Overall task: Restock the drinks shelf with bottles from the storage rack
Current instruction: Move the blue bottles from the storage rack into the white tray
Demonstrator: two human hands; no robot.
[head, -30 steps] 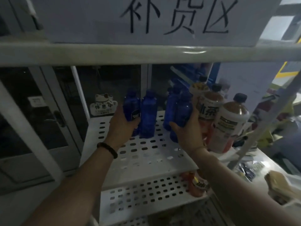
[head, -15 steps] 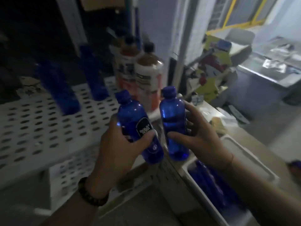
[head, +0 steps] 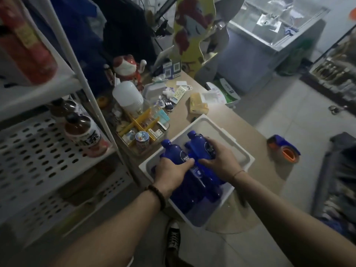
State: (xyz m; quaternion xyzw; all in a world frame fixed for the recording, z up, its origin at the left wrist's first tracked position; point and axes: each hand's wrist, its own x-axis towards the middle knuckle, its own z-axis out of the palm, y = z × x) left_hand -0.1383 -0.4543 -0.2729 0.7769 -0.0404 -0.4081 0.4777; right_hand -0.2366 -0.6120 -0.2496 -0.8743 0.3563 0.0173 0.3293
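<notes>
White storage rack (head: pixel 38 157) stood at left, one tea bottle (head: pixel 84 134) near its shelf edge. White bin (head: pixel 240 149) sat on tabletop (head: pixel 248 122), overhanging near edge; downward push could likely tip it. Left hand (head: pixel 169 173) grip wrapped around left blue bottle (head: pixel 174 153); right hand (head: pixel 221 160) grip wrapped around right blue bottle (head: pixel 198 144), both over bin. Bottles touched, smooth; judged slip or knock risk among packed bottles beneath.

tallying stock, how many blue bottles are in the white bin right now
2 are clearly countable: one under the left hand, one under the right hand, both over the white bin. More blue bottles lie beneath them, too overlapped and dark to count.
</notes>
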